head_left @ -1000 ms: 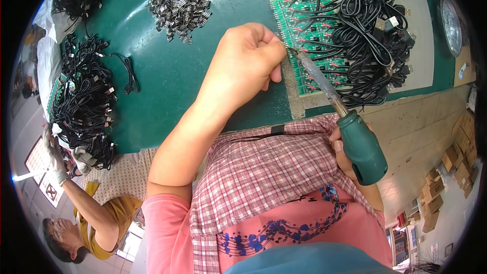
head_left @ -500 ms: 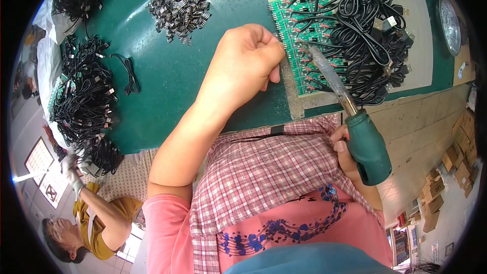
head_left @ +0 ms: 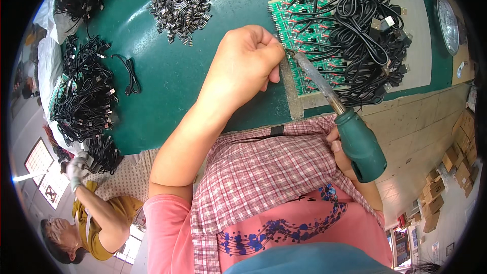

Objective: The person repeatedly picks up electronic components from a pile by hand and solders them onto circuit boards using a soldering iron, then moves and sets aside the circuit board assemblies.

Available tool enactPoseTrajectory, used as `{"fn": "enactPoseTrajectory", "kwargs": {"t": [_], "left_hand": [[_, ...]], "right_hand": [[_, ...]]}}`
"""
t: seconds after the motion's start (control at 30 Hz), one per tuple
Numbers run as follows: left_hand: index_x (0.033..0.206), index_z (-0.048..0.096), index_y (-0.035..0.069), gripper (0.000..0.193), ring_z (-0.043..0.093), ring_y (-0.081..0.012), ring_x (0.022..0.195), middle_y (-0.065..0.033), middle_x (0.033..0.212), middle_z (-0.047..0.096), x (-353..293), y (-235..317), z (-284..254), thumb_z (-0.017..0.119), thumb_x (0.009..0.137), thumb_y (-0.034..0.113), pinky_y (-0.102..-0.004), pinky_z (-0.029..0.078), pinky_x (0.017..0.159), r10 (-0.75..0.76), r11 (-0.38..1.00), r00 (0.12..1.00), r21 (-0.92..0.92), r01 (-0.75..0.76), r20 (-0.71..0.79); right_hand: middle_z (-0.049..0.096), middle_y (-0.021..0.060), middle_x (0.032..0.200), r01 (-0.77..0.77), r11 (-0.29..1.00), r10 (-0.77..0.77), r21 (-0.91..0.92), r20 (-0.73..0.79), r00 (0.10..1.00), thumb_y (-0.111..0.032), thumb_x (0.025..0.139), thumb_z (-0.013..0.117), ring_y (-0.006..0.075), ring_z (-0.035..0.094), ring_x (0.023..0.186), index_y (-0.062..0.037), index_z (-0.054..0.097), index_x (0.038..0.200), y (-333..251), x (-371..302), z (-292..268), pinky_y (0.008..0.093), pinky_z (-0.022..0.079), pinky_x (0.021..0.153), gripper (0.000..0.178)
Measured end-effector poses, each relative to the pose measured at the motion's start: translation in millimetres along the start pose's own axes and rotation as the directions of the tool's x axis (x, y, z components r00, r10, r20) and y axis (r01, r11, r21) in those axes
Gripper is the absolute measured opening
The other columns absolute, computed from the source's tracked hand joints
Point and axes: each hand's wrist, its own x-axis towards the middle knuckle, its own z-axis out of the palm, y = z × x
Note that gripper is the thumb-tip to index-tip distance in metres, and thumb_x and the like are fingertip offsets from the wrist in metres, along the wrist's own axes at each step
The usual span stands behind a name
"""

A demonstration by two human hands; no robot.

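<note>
The board (head_left: 309, 45) is a green circuit panel, studded with rows of small red and white parts, lying on a pale mat (head_left: 406, 15) at the far right of the green surface (head_left: 172, 81). A tangle of black cables (head_left: 365, 35) rises from it and covers most of its right half, so only the left strip and near edge show bare. The iron (head_left: 345, 122) has a fat green handle and a long dull metal shaft; it slants up and to the left, with its tip at the board's left edge, just beside the left hand's fingertips.

The left hand (head_left: 248, 61) reaches out over the surface with the forearm stretched from the lower middle, the back of the hand facing up. Its fingers are curled in and pinched together at the board's left edge; whatever they pinch is too small to make out. The right hand (head_left: 342, 155) stays close to the body, wrapped around the iron's handle from below, thumb along the near side, mostly hidden behind the handle.

A heap of small grey parts (head_left: 182, 0) lies at the far side of the surface, well apart from the board. Bundles of black leads (head_left: 83, 96) are piled at the left. At lower left another person's gloved hand (head_left: 76, 170) is near those bundles.
</note>
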Motion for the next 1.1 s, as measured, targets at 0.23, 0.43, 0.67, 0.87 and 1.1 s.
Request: {"fn": "enactPoseTrajectory", "kwargs": {"t": [0.23,0.43,0.67,0.87,1.1], "left_hand": [[0.080,0.058,0.001,0.015,0.043,-0.0057,0.042,-0.0016,0.056,0.056,3,1,3,0.059,0.087,0.014,-0.0203,0.032,0.040,0.017,1.000,1.000,-0.002,-0.017,0.000],[0.083,0.059,0.000,0.015,0.043,-0.0067,0.041,-0.0022,0.056,0.055,-3,3,2,0.057,0.087,0.015,-0.0211,0.031,0.039,-0.006,1.000,1.000,0.005,0.006,-0.015],[0.088,0.060,0.000,0.018,0.044,-0.0056,0.042,-0.0018,0.057,0.056,-8,-6,1,0.055,0.090,0.018,-0.0198,0.031,0.039,0.019,1.000,0.999,0.006,-0.019,-0.032],[0.088,0.061,-0.001,0.020,0.046,-0.0057,0.045,-0.0015,0.058,0.057,-4,4,4,0.057,0.090,0.019,-0.0205,0.035,0.042,0.108,0.992,0.992,0.072,-0.103,-0.071],[0.085,0.061,-0.001,0.021,0.047,-0.0068,0.045,-0.0018,0.057,0.057,8,8,-1,0.059,0.090,0.020,-0.0216,0.037,0.043,0.142,0.979,0.984,0.159,-0.124,-0.107]], "right_hand": [[0.059,0.0089,0.079,0.021,0.978,-0.021,0.206,-0.003,1.000,-0.019,0.086,0.064,0.0132,0.053,0.062,-0.0022,0.050,0.103,-6,-8,-19,0.0244,0.045,0.058,0.027],[0.056,0.0119,0.079,0.224,0.770,0.142,0.597,-0.503,0.853,-0.014,0.083,0.066,0.0122,0.048,0.056,-0.0072,0.045,0.102,-7,13,-53,0.0239,0.041,0.051,0.029],[0.061,0.0069,0.077,-0.002,0.936,0.295,0.353,-0.777,0.556,-0.002,0.084,0.063,0.0084,0.052,0.059,0.0045,0.056,0.108,36,67,-124,0.0206,0.039,0.051,0.026],[0.057,0.0067,0.075,0.318,0.768,0.164,0.555,-0.651,0.741,-0.009,0.083,0.064,0.0114,0.051,0.057,-0.0003,0.052,0.112,-15,33,-77,0.0243,0.040,0.050,0.033],[0.064,0.0070,0.079,-0.218,0.865,0.202,0.451,0.085,0.976,-0.008,0.085,0.060,0.0197,0.061,0.071,-0.0016,0.061,0.096,-22,0,-28,0.0316,0.049,0.066,0.013]]}}
